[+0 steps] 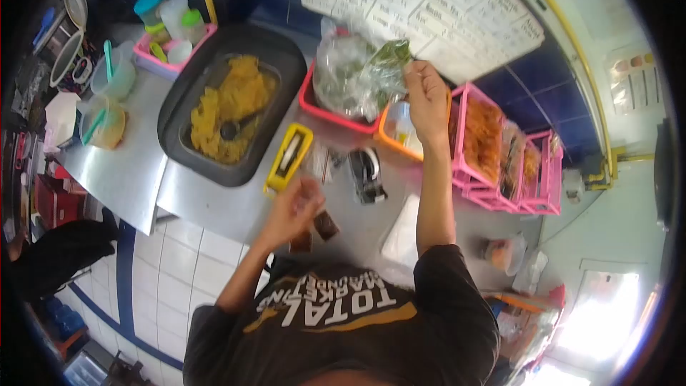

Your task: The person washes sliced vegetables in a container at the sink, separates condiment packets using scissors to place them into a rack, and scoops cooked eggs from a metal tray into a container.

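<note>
My right hand (427,99) pinches the edge of a clear plastic bag of green leaves (382,71), which lies in a red basket (309,100). Lower down, my left hand (296,207) hovers over the steel counter with its fingers curled; what they hold, if anything, is too blurred to make out. Just beyond it lies a yellow long-framed tool (289,159). Small clear plastic bags (319,166) and a black tape dispenser (367,175) are close by. Small dark brown packets (326,226) sit beside my left wrist.
A dark grey pan (175,125) of yellow food stands left. An orange basket (396,144) and pink baskets (464,184) of packed food line the right. A white sheet or bag (401,236) lies in front. A clear tub with a spoon (107,125) is far left; a whiteboard (429,11) leans behind.
</note>
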### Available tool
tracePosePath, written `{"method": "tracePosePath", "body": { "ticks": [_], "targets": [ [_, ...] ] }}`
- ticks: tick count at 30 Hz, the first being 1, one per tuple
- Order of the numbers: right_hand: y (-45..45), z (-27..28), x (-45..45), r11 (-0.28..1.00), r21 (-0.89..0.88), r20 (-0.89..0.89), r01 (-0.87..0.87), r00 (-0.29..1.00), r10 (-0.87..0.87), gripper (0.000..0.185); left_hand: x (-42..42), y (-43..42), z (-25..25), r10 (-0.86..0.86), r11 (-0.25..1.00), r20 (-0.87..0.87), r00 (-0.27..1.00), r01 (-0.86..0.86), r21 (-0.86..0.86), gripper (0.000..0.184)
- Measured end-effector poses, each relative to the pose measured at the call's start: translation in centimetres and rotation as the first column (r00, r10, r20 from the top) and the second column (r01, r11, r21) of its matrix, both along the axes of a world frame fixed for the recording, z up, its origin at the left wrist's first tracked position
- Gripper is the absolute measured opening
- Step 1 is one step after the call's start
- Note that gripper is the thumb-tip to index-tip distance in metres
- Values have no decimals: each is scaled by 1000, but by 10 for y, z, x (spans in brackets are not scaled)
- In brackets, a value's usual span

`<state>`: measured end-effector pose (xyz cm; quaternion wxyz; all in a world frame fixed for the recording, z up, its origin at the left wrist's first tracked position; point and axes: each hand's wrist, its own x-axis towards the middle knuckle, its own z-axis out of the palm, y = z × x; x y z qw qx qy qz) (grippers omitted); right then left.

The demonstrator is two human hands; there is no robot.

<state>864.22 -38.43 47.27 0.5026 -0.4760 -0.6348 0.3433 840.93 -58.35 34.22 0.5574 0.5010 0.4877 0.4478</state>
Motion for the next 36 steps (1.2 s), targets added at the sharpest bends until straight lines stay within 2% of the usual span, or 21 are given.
{"method": "tracePosePath", "body": {
  "ticks": [1, 3, 7, 9, 10, 11, 12, 13, 14, 16, 17, 18, 19, 22, 24, 26, 27, 28, 29, 31, 36],
  "targets": [
    [-33, -4, -3, 988, -132, 7, -75, 997, 77, 19, 9, 3, 12, 127, 992, 241, 962, -124, -29, 25],
    [-89, -23, -13, 926, -332, 54, -180, 976, 210, 19, 17, 11, 43, 169, 985, 437, 883, -163, -51, 27],
    [-166, -127, -14, 758, -614, -17, -219, 964, 265, 22, 16, -4, -29, -43, 988, 245, 969, 78, -137, 26],
    [-193, -180, -8, 849, -527, 269, 46, 956, 115, 26, 9, -20, -66, -24, 993, -157, 987, 5, -121, 25],
    [-201, -195, -7, 846, -531, 261, 53, 960, 104, 26, 3, -26, -79, -48, 994, -260, 964, 19, -112, 35],
    [-213, -209, -5, 873, -453, 553, 179, 825, 117, 28, -3, -35, -92, -61, 992, -266, 962, 29, -123, 35],
    [-222, -212, -6, 902, -338, 788, 268, 604, 116, 32, -6, -40, -96, -147, 988, -556, 818, 98, -117, 43],
    [-230, -214, -6, 900, -343, 785, 269, 609, 117, 32, -6, -47, -100, -201, 978, -787, 584, 164, -128, 51],
    [-237, -216, -7, 923, -300, 791, 239, 603, 101, 36, -3, -58, -103, -201, 978, -790, 579, 164, -129, 51],
    [-249, -218, -8, 945, -255, 793, 203, 603, 85, 42, 11, -81, -79, 126, 988, -850, 511, 11, 153, 69],
    [-256, -219, -9, 996, -88, 785, -9, 616, 74, 42, 13, -88, -78, 128, 988, -855, 503, 13, 156, 69],
    [-262, -222, -9, 973, 93, 774, -212, 630, 64, 42, 15, -95, -77, 102, 958, -870, 481, 187, 216, 71],
    [-268, -228, -8, 974, 100, 768, -204, 638, 54, 42, 18, -102, -77, 79, 895, -887, 456, 359, 265, 73],
    [-267, -257, -1, 946, 160, 832, -282, 555, 25, 42, 19, -111, -120, 210, 791, -898, 386, 474, 388, 62],
    [-266, -282, 0, 979, 168, 892, -117, 441, -100, 49, 9, -102, -151, 212, 793, -893, 398, 464, 395, 57],
    [-267, -232, -5, 996, -32, 759, -87, 646, 81, 46, 6, -97, -153, 225, 804, -870, 438, 421, 419, 48],
    [-266, -212, -14, 988, 126, 756, -94, 654, -34, 43, 14, -100, -141, 219, 800, -854, 471, 415, 434, 43],
    [-276, -125, -8, 955, -117, 814, -273, 525, 249, 43, 22, -102, -126, 269, 704, -803, 532, 460, 541, 32],
    [-273, -106, -38, 972, 186, 739, -140, 672, -45, 23, 16, -102, -143, 237, 704, -805, 544, 475, 528, 28],
    [-274, -25, -24, 806, 458, 707, -375, 703, -75, 21, 31, -107, -138, 232, 680, -793, 564, 488, 547, 25],
    [-290, 27, 66, 771, 447, 802, -454, 585, -120, 21, 127, -171, -94, 172, 640, -735, 656, 493, 590, 16]
  ]
}}
